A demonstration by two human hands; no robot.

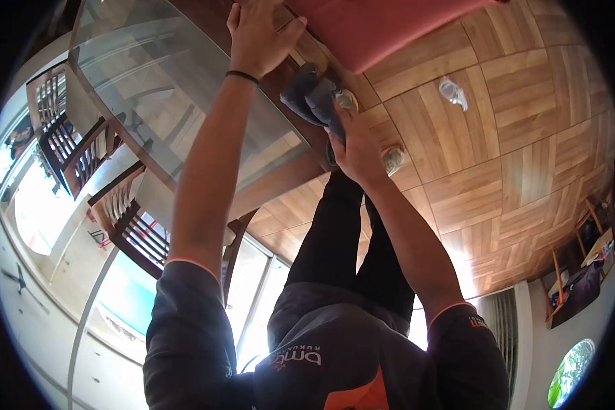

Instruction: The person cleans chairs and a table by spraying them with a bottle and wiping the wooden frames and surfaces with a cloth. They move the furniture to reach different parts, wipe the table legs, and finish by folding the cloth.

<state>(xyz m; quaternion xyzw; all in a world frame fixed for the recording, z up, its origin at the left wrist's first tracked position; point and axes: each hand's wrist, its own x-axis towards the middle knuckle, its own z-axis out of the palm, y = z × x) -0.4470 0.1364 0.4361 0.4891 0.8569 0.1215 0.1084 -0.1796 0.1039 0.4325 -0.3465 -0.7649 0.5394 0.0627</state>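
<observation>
My right hand is closed around a dark grey cloth, bunched up at the wooden rim of a glass-topped table. Farther forward, my left hand lies over the dark wood near a red cushioned seat, its thumb and outer finger spread apart. The top of the picture cuts off part of its fingers, and a black band circles that wrist.
Dark slatted chairs stand along the table's left side. A small whitish object lies on the parquet floor. My feet are below the cloth, and a wooden rack with things on it stands far right.
</observation>
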